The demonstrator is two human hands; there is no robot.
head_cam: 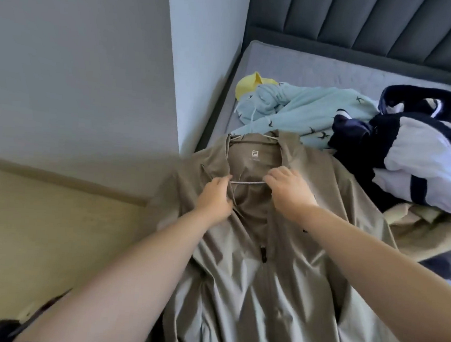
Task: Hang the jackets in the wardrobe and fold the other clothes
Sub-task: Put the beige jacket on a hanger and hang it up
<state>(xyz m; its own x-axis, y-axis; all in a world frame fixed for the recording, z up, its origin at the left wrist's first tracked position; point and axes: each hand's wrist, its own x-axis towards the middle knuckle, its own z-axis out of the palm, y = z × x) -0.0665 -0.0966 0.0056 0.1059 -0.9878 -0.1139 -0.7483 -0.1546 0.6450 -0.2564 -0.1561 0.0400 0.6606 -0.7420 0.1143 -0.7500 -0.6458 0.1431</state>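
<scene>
— While the long khaki windbreaker jacket of thin shiny fabric [277,294] lay spread front-up on the grey mattress bed [306,67], where exactly did it sit?

— Along the bed's left edge, collar toward the padded grey headboard [376,23], hem toward the person. Its long axis ran straight away from them, zip partly open at the chest.

— And the hands?

— Both were at the open neck. The left hand [214,199] pinched one end of a thin grey hanger bar [247,182] against the left lapel; the right hand [288,187] had its fingers curled on the other end at the right lapel. The bar lay crosswise to the jacket's length, between the two hands, just below the collar label.

— Which hand was nearer the work?

— About equal, I judged; each had its own shoulder to seat. The hanger had to go further up toward the collar, away from the person.

— Anything else on the bed?

— A crumpled pale-blue bird-print garment with a yellow hood [303,109] beyond the collar, and a navy-and-white jacket [412,154] heaped toward the right edge, both near the khaki one.
</scene>
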